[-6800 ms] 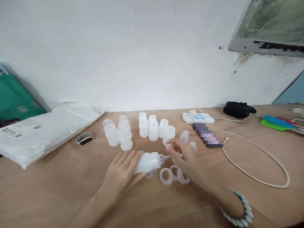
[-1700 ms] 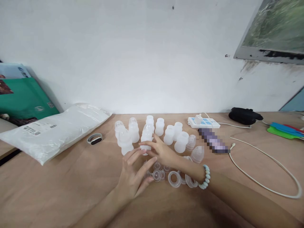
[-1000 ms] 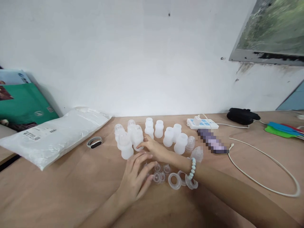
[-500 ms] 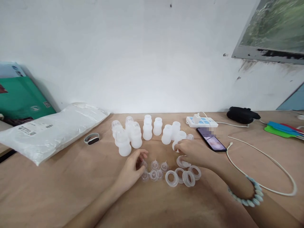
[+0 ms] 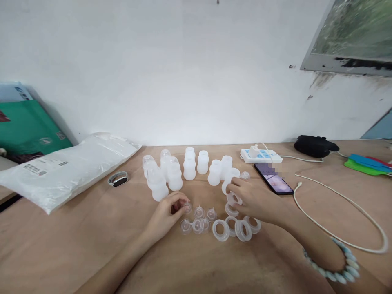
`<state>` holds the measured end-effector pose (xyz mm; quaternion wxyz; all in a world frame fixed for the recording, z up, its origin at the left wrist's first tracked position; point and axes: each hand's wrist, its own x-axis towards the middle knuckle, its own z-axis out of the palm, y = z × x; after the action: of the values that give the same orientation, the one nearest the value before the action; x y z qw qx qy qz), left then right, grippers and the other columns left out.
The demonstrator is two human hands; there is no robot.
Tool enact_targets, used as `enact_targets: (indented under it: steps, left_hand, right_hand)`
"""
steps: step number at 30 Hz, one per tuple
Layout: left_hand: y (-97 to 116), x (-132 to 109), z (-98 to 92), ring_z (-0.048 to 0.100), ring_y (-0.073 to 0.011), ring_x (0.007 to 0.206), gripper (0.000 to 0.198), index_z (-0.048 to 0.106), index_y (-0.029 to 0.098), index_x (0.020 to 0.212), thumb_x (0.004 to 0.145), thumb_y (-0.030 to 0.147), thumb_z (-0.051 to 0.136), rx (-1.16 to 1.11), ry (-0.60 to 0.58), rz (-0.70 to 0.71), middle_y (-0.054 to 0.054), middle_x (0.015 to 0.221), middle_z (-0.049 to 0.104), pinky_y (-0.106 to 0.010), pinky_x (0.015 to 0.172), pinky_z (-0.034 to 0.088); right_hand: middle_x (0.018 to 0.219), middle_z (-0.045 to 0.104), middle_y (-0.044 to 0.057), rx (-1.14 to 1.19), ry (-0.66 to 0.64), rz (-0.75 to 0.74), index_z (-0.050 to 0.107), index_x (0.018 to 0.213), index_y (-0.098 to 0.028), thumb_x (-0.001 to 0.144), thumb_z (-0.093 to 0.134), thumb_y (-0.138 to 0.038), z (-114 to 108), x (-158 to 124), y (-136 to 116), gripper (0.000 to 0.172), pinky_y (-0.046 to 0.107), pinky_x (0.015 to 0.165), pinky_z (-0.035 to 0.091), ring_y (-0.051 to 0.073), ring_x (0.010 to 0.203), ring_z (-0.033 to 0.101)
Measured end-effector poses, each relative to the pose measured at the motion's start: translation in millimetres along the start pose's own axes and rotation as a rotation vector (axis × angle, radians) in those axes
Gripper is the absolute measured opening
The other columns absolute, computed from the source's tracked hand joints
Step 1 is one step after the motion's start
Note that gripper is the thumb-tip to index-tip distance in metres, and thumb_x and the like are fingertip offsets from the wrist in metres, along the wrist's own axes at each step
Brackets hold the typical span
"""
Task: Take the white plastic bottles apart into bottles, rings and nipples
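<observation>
– Teat (image 5: 187, 208) pinched at the fingertips of the left hand (image 5: 165, 213), low over the table (image 5: 76, 245), just beside the other loose teats (image 5: 199, 213).
– And the right hand (image 5: 255, 199)?
– Curled narrow round a clear ring (image 5: 233, 199), wrist bent inward, forearm stretched across the near side.
– Any risk?
– Probably a slip: soft, slick silicone, only a light pinch. Could also knock the bottles (image 5: 190, 168) standing close behind the knuckles, or scatter the rings (image 5: 220, 230) lying underneath.

A plain white wall (image 5: 183, 73) behind a wooden table (image 5: 70, 245).
</observation>
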<state>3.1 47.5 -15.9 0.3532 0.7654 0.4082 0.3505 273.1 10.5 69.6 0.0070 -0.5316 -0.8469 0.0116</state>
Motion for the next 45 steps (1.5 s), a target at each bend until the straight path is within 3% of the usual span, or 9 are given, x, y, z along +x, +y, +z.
enact_targets:
  steps: [3,9,15,20,23,27,32,39,45]
  left_hand:
    - [0.8,5.5,5.7,0.059,-0.0173,0.077,0.011,0.065,0.018,0.090,0.089,0.026,0.057,-0.017,0.033,0.036,-0.004,0.088,0.064,-0.028,0.067,0.047]
    - [1.5,31.1,24.0,0.058,-0.0174,0.075,0.003,0.065,0.018,0.081,0.081,0.018,0.062,-0.026,-0.003,0.066,-0.002,0.082,0.064,-0.028,0.069,0.047]
    - [-0.8,36.1,28.9,0.062,-0.0191,0.086,0.039,0.056,0.019,0.113,0.076,0.008,0.057,-0.074,0.011,0.064,-0.005,0.102,0.066,-0.033,0.078,0.051]
    - [-3.9,30.0,24.9,0.059,-0.0228,0.106,0.054,0.047,0.022,0.121,0.070,0.005,0.053,-0.181,0.024,0.069,-0.007,0.116,0.062,-0.037,0.090,0.049]
    - [-6.8,30.1,25.5,0.057,-0.0240,0.110,0.054,0.047,0.022,0.122,0.070,0.008,0.055,-0.194,0.015,0.083,-0.007,0.117,0.060,-0.039,0.094,0.046]
    - [-9.5,32.4,28.4,0.056,-0.0244,0.108,0.052,0.050,0.020,0.122,0.072,0.011,0.061,-0.161,-0.044,0.079,-0.007,0.118,0.060,-0.039,0.096,0.044]
    - [-5.6,37.4,28.0,0.057,-0.0234,0.093,0.025,0.062,0.018,0.099,0.075,0.018,0.070,-0.078,-0.070,-0.017,-0.005,0.098,0.063,-0.034,0.083,0.043]
    - [0.1,37.4,26.4,0.055,-0.0230,0.086,0.017,0.063,0.017,0.087,0.074,0.015,0.074,0.011,-0.071,-0.079,-0.002,0.087,0.062,-0.033,0.078,0.040]
    - [1.7,35.5,26.9,0.054,-0.0238,0.086,0.014,0.061,0.017,0.083,0.078,0.018,0.074,0.112,-0.092,-0.035,-0.003,0.085,0.060,-0.034,0.078,0.041]
  right_hand:
    - [0.107,0.063,0.008,0.137,0.085,-0.042,0.064,0.104,-0.018,0.083,0.057,-0.009,-0.3,6.6,-3.8,0.024,0.029,0.064,0.047,0.019,0.079,0.063]
    - [0.111,0.067,0.009,0.432,0.293,-0.184,0.057,0.113,-0.020,0.084,0.059,-0.009,27.2,34.7,-8.6,0.031,0.037,0.085,0.051,0.023,0.101,0.064]
    - [0.111,0.069,0.009,0.533,0.287,-0.201,0.057,0.111,-0.020,0.083,0.065,-0.011,39.0,52.9,-13.7,0.030,0.038,0.085,0.052,0.024,0.103,0.065]
    - [0.112,0.070,0.009,0.513,0.199,-0.226,0.057,0.112,-0.020,0.081,0.072,-0.016,46.6,63.2,-16.3,0.034,0.038,0.087,0.051,0.025,0.103,0.066]
    - [0.115,0.069,0.010,0.515,0.202,-0.238,0.058,0.113,-0.018,0.085,0.069,-0.018,51.2,68.5,-15.0,0.030,0.040,0.089,0.051,0.025,0.106,0.064]
    - [0.105,0.069,0.009,0.497,0.253,-0.289,0.062,0.101,-0.017,0.085,0.059,-0.005,57.8,73.1,-14.0,0.021,0.038,0.088,0.051,0.022,0.099,0.064]
    - [0.095,0.066,0.007,0.447,0.231,-0.316,0.063,0.088,-0.016,0.084,0.060,-0.004,69.6,77.6,-14.7,0.013,0.030,0.078,0.054,0.018,0.087,0.064]
    - [0.085,0.065,0.006,0.343,0.234,-0.334,0.058,0.084,-0.016,0.087,0.050,-0.003,78.5,80.6,-14.1,0.016,0.031,0.070,0.050,0.019,0.078,0.060]
    - [0.079,0.063,0.005,0.287,0.196,-0.336,0.053,0.085,-0.017,0.085,0.050,-0.002,71.1,74.4,-19.3,0.015,0.031,0.065,0.045,0.019,0.071,0.057]
